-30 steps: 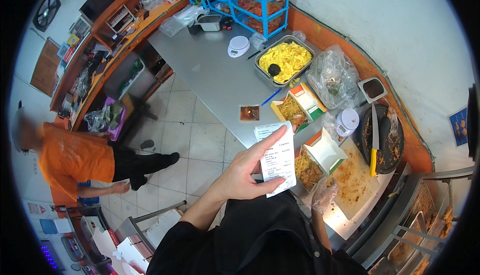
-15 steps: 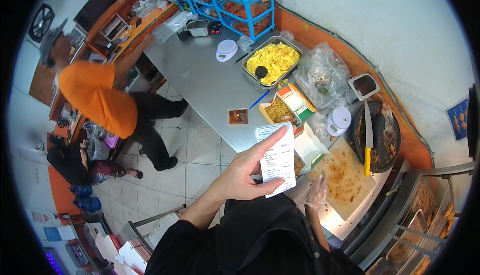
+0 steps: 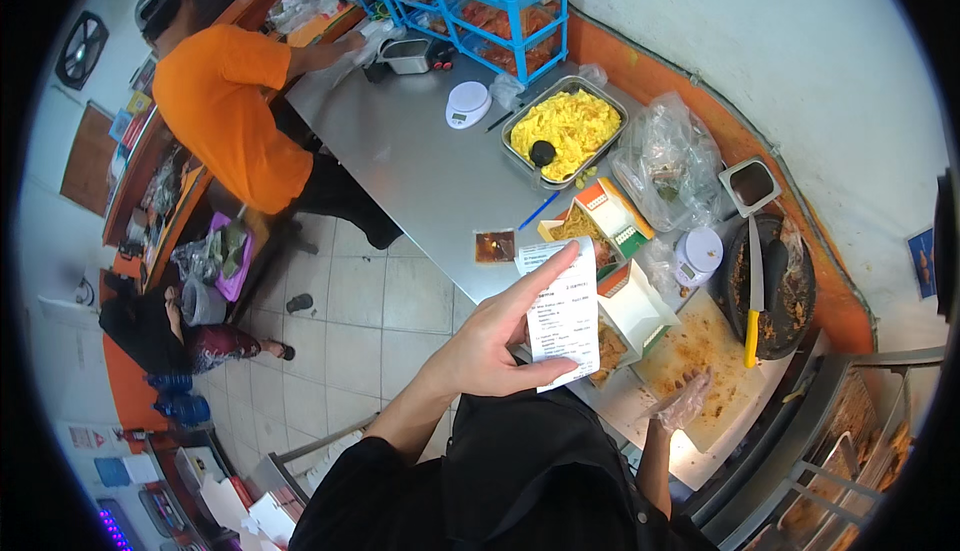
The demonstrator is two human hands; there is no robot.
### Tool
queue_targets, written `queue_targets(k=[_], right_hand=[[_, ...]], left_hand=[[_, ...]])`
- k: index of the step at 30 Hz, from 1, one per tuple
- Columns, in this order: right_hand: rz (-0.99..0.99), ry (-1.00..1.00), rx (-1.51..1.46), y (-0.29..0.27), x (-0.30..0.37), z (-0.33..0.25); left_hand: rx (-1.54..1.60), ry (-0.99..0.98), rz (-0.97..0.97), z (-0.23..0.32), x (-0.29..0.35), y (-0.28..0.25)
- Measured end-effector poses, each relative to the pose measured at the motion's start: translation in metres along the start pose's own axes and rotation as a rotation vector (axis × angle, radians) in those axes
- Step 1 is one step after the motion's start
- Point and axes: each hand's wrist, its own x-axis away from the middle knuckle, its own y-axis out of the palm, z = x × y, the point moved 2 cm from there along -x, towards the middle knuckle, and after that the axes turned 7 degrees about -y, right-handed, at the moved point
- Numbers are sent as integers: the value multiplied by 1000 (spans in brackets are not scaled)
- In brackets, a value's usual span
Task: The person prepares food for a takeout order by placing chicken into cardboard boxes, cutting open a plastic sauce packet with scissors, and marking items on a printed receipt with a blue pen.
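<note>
My left hand (image 3: 478, 349) is closed on a white printed receipt (image 3: 568, 316), holding it upright between thumb and fingers, above the table's near edge. In a clear plastic glove, my right hand (image 3: 684, 401) hovers at or rests on the near edge of a crumb-strewn cutting board (image 3: 690, 336); I cannot tell which. Its fingers are apart and nothing shows in them. Partly behind the receipt, an open takeaway box (image 3: 640, 309) contains browned food. Beyond it is another open box with noodles (image 3: 574, 226). A yellow-handled knife (image 3: 755, 286) lies across a dark stone mortar (image 3: 785, 301).
Yellow scrambled egg (image 3: 570, 126) fills a metal tray, with a black-topped utensil in it. Two kitchen scales, a sauce packet (image 3: 494, 246), a plastic bag (image 3: 665, 166) and blue racks (image 3: 505, 11) stand around. A person in orange (image 3: 225, 111) leans at the table's far left. A food warmer (image 3: 850, 451) is at right.
My right hand has shifted rightward along the board, fingers turned more to the right. The person in orange has moved toward the table's far end. My left hand keeps the receipt.
</note>
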Motion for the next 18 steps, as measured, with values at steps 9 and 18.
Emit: queue_targets(k=[9,18], right_hand=[[372,453,-707,33,72,29],[492,355,-424,67,118,17]], left_hand=[[14,-110,-124,-23,-29,-124],[16,-141,-180,-31,-44,-224]])
